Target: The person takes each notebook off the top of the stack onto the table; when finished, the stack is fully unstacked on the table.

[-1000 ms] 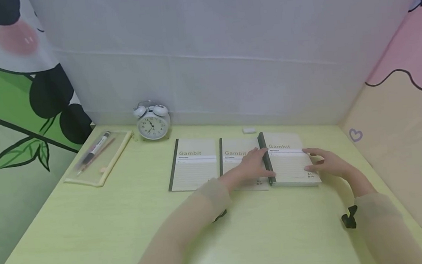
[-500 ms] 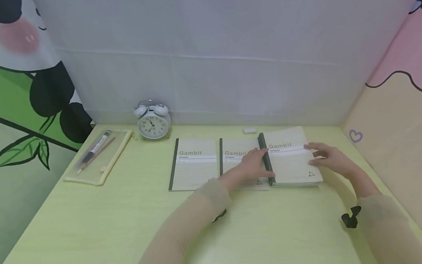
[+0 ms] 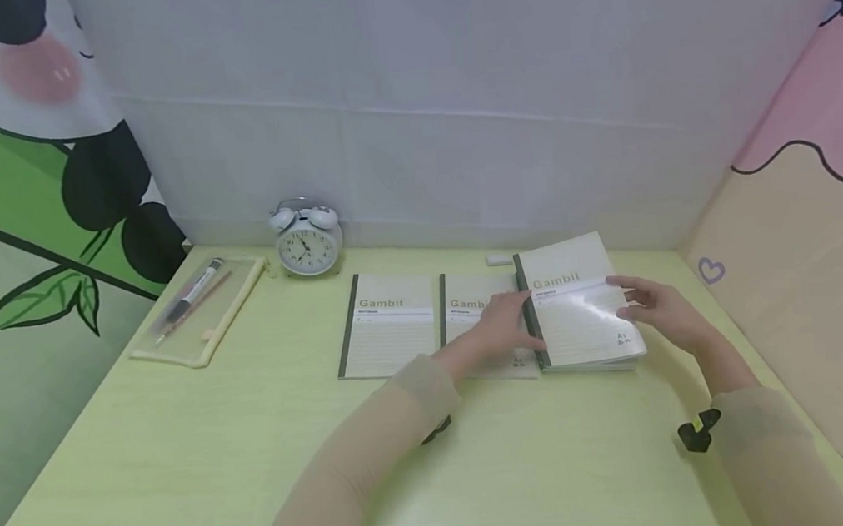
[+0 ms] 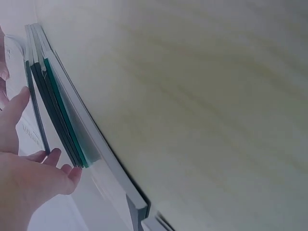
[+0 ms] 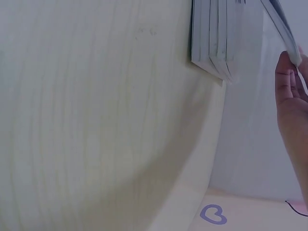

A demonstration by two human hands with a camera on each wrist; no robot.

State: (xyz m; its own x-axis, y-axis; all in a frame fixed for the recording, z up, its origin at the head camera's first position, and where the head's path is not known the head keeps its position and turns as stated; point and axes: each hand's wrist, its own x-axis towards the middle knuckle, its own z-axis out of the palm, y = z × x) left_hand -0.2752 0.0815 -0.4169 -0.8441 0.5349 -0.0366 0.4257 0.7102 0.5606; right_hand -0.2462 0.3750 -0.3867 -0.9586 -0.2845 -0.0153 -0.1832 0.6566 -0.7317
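Observation:
A stack of white "Gambit" notebooks with dark spines stands on the table at right. Its top notebook [image 3: 576, 304] is tilted, its right side raised off the lower notebooks [image 5: 211, 38]. At that raised edge my right hand [image 3: 663, 317] pinches the cover between thumb and fingers. My left hand [image 3: 502, 323] holds the top notebook's spine with thumb and index finger; in the left wrist view its other fingers touch the spines of the stack [image 4: 57, 110]. Beneath the left hand lies a second notebook [image 3: 462, 293], partly hidden. Further left, a third notebook [image 3: 386, 333] lies flat.
A white alarm clock [image 3: 307, 244] stands at the back by the white wall sheet. A clear zip pouch [image 3: 233, 313] with a marker and a thin pen is at far left. Behind the notebooks lies a white eraser [image 3: 499, 259]. Painted side walls flank the table.
The top notebook's right side has risen and tilted away from the stack, with my right hand moving slightly up and right. My left hand has stayed nearly in place at the spine.

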